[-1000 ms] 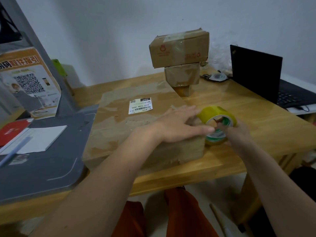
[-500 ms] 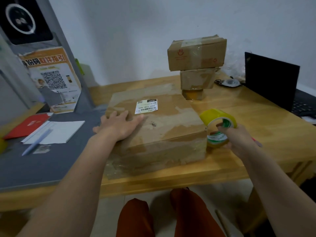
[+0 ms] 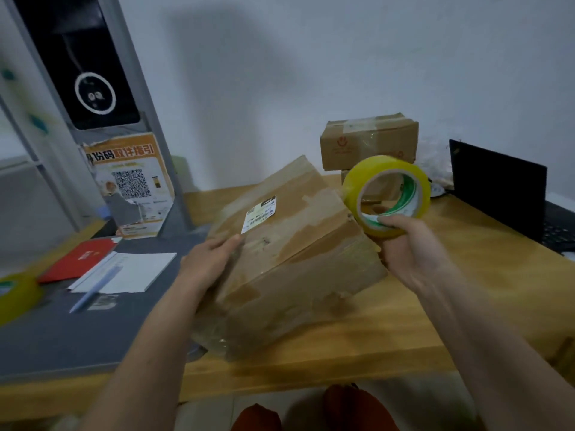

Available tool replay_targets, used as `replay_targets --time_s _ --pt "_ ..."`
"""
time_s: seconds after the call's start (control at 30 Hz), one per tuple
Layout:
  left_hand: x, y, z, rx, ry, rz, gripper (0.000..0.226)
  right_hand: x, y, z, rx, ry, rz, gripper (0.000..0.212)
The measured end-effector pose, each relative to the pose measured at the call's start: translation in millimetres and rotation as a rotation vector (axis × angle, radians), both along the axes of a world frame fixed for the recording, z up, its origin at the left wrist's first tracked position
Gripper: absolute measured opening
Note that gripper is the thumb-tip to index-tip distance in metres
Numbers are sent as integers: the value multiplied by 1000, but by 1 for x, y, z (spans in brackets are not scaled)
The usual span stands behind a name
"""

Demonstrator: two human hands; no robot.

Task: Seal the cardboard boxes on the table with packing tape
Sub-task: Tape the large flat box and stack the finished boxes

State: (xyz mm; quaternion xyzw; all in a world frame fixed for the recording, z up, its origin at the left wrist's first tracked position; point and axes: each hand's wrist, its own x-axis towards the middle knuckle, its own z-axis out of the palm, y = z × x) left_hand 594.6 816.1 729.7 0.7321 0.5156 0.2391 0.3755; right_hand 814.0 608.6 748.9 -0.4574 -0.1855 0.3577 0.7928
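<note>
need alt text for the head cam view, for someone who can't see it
A person's left hand grips the left edge of a large cardboard box, tilted on a wooden table, while the right hand holds up a yellow tape roll. Two smaller boxes are stacked behind, with a laptop at right.

A plain white wall (image 3: 311,73) fills twelve o'clock; a wooden table (image 3: 466,275) spans the centre, a grey metal frame (image 3: 146,119) at ten o'clock.
</note>
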Motion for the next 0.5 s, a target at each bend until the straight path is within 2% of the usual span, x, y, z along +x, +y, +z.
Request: replay_targets --time_s 0.07,0.13,0.27,0.3,0.37,0.5 --pt "-1 -2 -1 -47 -54 22 96 -7 5 15 20 -35 -23 38" --pt "0 -2 -3 -99 -137 49 100 -7 8 31 29 -88 -47 25" --pt "12 -25 -9 -233 -282 31 91 0 12 74 -39 -337 -115 11" --pt "18 -36 -10 -256 -309 -23 91 2 13 87 -56 -406 -130 12" --pt "32 -58 -8 -308 -345 -146 93 3 16 110 -75 -532 -133 31" --pt "47 -90 31 -288 -433 -305 71 -11 25 138 -201 -879 -101 45"
